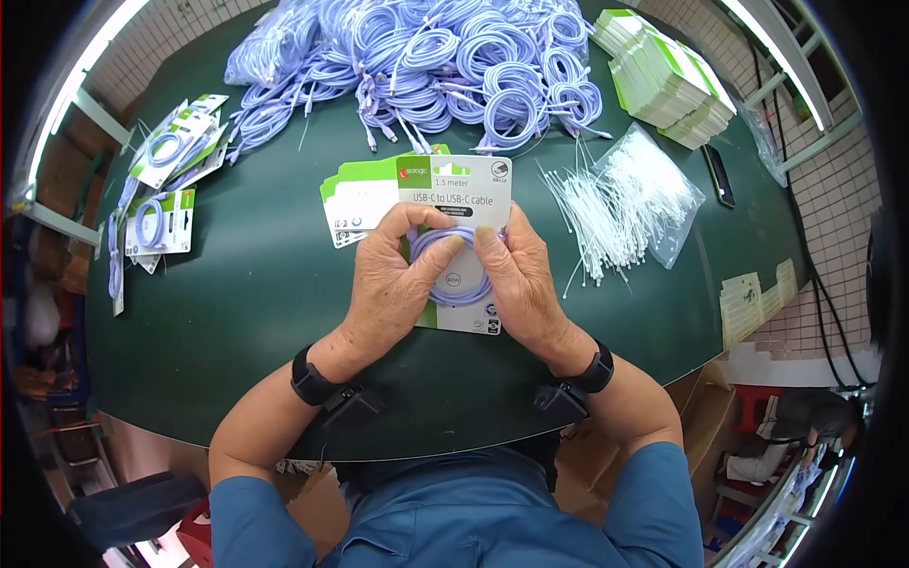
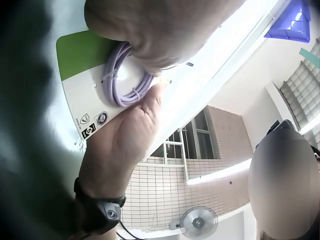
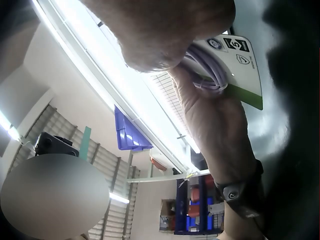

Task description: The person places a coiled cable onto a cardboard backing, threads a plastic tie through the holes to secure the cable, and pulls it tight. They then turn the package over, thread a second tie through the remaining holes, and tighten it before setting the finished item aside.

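Evidently, I am at the step of seating the coil on its card, judging by the head view. The lavender cable coil [image 1: 461, 300] lies against the face of the printed card [image 1: 464, 194], both held over the bench [image 1: 284, 369] in front of the body. The left hand [image 1: 388, 275] grips the card's left side, its thumb over the coil; the right hand [image 1: 523, 279] mirrors it on the other side. Spare cards [image 1: 363, 201] lie just behind, white ties [image 1: 606, 213] to the right, carded cables [image 1: 159, 227] well to the left.

From the left wrist, I see a pale tie [image 2: 110, 75] across the coil. Whether it is pulled tight I cannot tell.

From the right wrist, the near hand covers much of the coil, and the fingers' exact hold behind the card is hidden. The next move, I judge, calls for pressing the coil flat with both thumbs, checking its ties, then laying the card beside the carded cables.
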The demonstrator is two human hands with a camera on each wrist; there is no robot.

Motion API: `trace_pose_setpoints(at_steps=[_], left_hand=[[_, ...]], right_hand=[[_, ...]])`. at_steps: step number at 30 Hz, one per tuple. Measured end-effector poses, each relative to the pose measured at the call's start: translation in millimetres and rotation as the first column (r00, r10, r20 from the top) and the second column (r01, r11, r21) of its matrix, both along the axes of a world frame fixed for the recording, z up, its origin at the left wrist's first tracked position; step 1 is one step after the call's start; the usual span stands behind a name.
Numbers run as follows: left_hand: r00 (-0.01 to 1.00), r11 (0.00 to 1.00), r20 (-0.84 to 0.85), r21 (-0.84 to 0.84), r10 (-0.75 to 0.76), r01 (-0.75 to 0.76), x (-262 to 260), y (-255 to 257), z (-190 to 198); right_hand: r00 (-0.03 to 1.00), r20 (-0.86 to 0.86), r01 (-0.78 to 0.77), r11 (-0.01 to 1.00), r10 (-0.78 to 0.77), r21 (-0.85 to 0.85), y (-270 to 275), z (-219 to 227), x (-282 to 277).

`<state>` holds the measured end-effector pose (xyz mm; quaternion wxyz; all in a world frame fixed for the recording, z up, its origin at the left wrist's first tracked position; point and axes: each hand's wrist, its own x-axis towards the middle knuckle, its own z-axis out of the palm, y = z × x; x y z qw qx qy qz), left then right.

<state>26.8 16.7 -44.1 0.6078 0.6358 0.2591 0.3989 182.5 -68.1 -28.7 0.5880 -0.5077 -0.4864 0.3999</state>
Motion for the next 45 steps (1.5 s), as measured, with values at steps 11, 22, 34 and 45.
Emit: trace_pose_setpoints(at_steps=[11,22,34,45], left_hand=[[1.0,1.0,0.022,-0.007,0.018,-0.018,3.5,-6.2,4.9],[0.988,0.99,-0.119,0.116,0.095,-0.082,5.0,-12.6,8.7],[0.985,0.986,-0.155,0.158,0.073,-0.049,4.3,-7.8,-4.1],[0.997,0.998,0.033,0.016,0.067,-0.067,-0.4,-11.5,11.1]], right_hand=[[0.997,-0.063,-0.046,0.999,0.047,0.004,4.1,-4.7,2.5],[1.0,-0.011,0.002,0.998,-0.001,0.062,4.7,-6.0,-6.6],[0.996,0.057,0.059,0.996,-0.063,0.066,6.5,-8.7,-11.9],[0.943,-0.29,0.179,0.983,-0.163,0.03,13.4,-11.9,5.1]])
